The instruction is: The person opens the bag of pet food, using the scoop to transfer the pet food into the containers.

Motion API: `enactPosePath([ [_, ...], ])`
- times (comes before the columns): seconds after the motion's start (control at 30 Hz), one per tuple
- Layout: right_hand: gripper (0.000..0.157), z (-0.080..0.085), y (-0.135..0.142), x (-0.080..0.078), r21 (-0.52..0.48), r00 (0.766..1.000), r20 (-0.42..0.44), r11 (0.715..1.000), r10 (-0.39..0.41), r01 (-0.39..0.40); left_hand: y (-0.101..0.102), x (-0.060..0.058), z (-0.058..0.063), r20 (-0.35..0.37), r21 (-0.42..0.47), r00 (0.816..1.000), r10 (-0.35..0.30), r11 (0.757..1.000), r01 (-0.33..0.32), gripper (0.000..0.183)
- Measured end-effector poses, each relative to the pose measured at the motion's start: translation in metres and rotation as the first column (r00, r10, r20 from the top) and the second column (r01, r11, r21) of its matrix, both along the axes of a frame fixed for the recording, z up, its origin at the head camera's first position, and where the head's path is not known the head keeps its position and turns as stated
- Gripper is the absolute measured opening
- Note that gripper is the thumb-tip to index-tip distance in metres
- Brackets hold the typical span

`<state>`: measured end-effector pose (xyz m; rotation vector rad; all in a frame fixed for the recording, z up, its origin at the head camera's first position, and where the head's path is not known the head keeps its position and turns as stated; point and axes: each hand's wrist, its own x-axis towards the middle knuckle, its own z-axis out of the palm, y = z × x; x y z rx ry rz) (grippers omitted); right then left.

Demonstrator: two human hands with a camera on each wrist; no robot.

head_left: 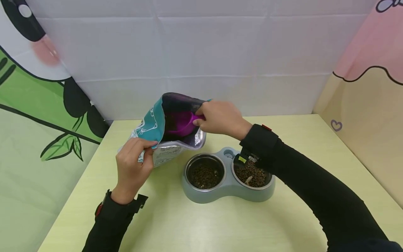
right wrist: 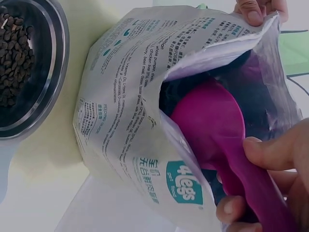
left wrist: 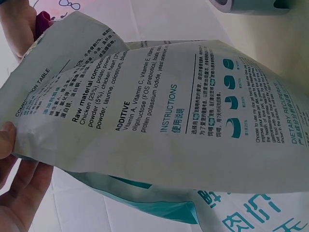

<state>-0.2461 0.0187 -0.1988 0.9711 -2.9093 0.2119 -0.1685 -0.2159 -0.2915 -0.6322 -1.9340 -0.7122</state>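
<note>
A purple scoop [right wrist: 212, 121] is gripped by its handle in my right hand [head_left: 220, 118], its bowl inside the mouth of a pet food bag [head_left: 168, 154]. With thumb and fingers my left hand [head_left: 133, 164] pinches the bag's rim at the near left corner. The bag is silver-white and teal, tilted with its opening toward me; printed text covers its side in both wrist views. What lies in the scoop's bowl is hidden by the bag. Below the right forearm stands a grey-blue double feeder [head_left: 206, 197] with two steel bowls.
Brown kibble [head_left: 204, 176] lies in the left bowl, and more kibble [head_left: 253, 175], with a pale piece on top, in the right one. The light wood table [head_left: 176, 227] meets a white backdrop [head_left: 217, 52] behind the bag. Printed cloths hang at both sides.
</note>
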Motion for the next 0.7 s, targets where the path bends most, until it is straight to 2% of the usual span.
enactPosePath([
  [0.33, 0.018, 0.008, 0.016, 0.005, -0.032, 1.000, 0.009, 0.999, 0.005, -0.005, -0.001, 0.000, 0.000, 0.011, -0.001, 1.000, 0.002, 1.000, -0.002, 0.014],
  [0.7, 0.027, 0.017, 0.030, 0.011, -0.044, 1.000, 0.014, 0.999, -0.012, 0.012, 0.001, -0.001, 0.000, 0.002, 0.002, 1.000, -0.008, 1.000, 0.008, 0.014],
])
